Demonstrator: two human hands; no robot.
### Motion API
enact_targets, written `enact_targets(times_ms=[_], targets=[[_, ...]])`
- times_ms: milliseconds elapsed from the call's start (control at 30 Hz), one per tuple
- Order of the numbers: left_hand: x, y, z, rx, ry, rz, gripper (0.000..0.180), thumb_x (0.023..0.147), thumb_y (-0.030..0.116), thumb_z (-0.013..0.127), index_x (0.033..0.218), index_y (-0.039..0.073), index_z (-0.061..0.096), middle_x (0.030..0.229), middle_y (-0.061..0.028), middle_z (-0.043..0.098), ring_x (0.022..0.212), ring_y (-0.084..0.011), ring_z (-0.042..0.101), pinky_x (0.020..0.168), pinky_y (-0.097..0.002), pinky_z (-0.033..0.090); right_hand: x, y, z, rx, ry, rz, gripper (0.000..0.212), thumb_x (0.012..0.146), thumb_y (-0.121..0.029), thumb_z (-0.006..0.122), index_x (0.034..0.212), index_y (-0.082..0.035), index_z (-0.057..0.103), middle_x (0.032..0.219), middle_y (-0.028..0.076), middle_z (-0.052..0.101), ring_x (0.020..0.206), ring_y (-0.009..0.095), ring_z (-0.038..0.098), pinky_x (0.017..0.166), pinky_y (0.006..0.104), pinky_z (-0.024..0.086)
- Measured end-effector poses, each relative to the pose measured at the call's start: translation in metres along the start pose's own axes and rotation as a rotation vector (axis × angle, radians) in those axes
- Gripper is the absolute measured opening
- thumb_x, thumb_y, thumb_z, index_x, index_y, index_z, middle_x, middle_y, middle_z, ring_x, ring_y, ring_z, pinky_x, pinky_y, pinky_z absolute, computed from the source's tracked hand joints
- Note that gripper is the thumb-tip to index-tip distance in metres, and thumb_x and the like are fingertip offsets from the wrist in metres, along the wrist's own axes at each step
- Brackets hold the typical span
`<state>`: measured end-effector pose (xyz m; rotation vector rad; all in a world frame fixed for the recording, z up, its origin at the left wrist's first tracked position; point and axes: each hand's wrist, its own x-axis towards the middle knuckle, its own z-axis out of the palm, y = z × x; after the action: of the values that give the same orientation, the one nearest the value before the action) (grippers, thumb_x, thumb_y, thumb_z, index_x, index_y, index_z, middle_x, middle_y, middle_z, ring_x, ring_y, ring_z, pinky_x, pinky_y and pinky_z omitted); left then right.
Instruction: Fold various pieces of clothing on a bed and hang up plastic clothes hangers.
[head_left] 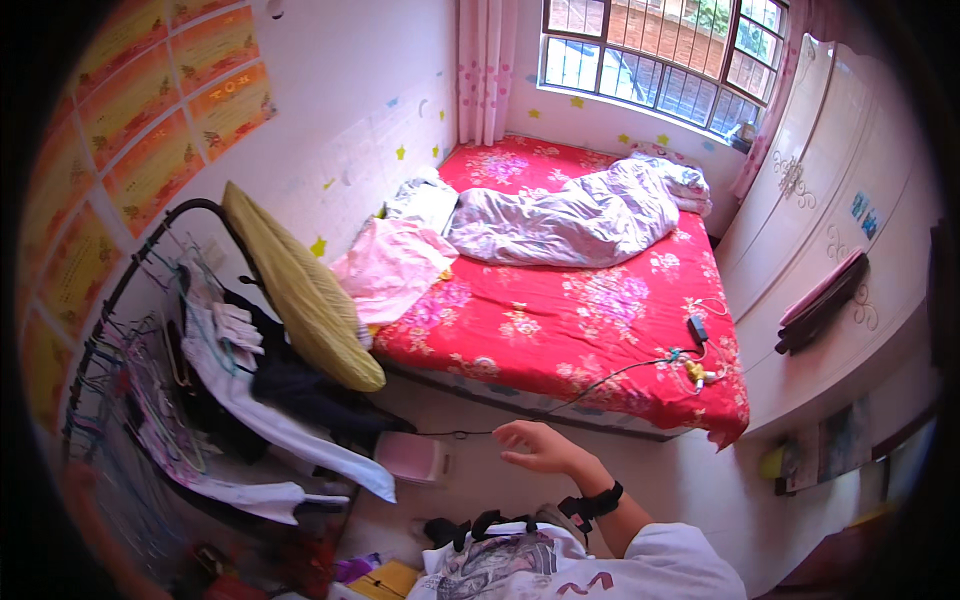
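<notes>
My right hand (538, 446) hangs in the air in front of the bed, its fingers loosely bent and apart with nothing in them. A black strap (592, 506) goes round that wrist. At the far left, my left hand (82, 485) is dim and blurred beside the clothes rack (150, 245); I cannot make out its fingers. Several hangers (120, 355) hang from the rack's dark curved frame. Among the clothes on it are a pale long-sleeved garment (250, 410), dark clothing (290, 375) and a yellow-green cloth piece (300, 290).
The bed (520, 325) has a red floral cover, a rumpled quilt (570, 220) and pink cloth (395, 265). A black adapter (697, 330) trails a cable over its edge. A pink stool (412, 457) stands by the rack. White wardrobe doors (800, 190) line the right side.
</notes>
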<state>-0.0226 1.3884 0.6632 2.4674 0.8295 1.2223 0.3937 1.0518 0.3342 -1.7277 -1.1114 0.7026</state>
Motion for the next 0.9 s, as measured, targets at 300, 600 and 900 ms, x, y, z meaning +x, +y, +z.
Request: enact_targets(times_ms=[300, 600, 900], targets=[[-0.057, 0.313, 0.259, -1.303, -0.832, 0.768, 0.030, 0.074, 0.005, 0.071, 0.101, 0.008, 0.058, 0.089, -0.0131, 0.064, 0.069, -0.0254, 0.062, 0.057, -0.0339, 0.047, -0.141, 0.054, -0.096, -0.118, 0.072, 0.101, 0.039, 0.080, -0.020, 0.069, 0.114, -0.005, 0.058, 0.105, 0.013, 0.063, 0.092, 0.024, 0.063, 0.080, 0.0343, 0.051], [-0.110, 0.488, 0.345, -2.063, -0.654, 0.880, 0.068, 0.075, -0.012, 0.054, 0.126, 0.034, 0.054, 0.088, -0.0122, 0.063, 0.056, -0.0178, 0.055, 0.050, -0.0282, 0.041, -0.265, 0.087, -0.115, 0.129, 0.530, 0.431, 0.042, 0.078, -0.017, 0.070, 0.115, -0.003, 0.057, 0.103, 0.012, 0.064, 0.089, 0.022, 0.064, 0.080, 0.0335, 0.051], [-0.077, 0.470, 0.461, -1.350, -1.609, 0.955, 0.044, 0.086, 0.029, 0.061, 0.122, 0.007, 0.051, 0.109, -0.0116, 0.059, 0.096, -0.0343, 0.056, 0.080, -0.0413, 0.044, -0.275, 0.137, -0.126, 0.257, 0.600, 0.585, 0.041, 0.077, -0.017, 0.070, 0.114, -0.002, 0.059, 0.101, 0.013, 0.064, 0.088, 0.021, 0.064, 0.079, 0.0315, 0.051]])
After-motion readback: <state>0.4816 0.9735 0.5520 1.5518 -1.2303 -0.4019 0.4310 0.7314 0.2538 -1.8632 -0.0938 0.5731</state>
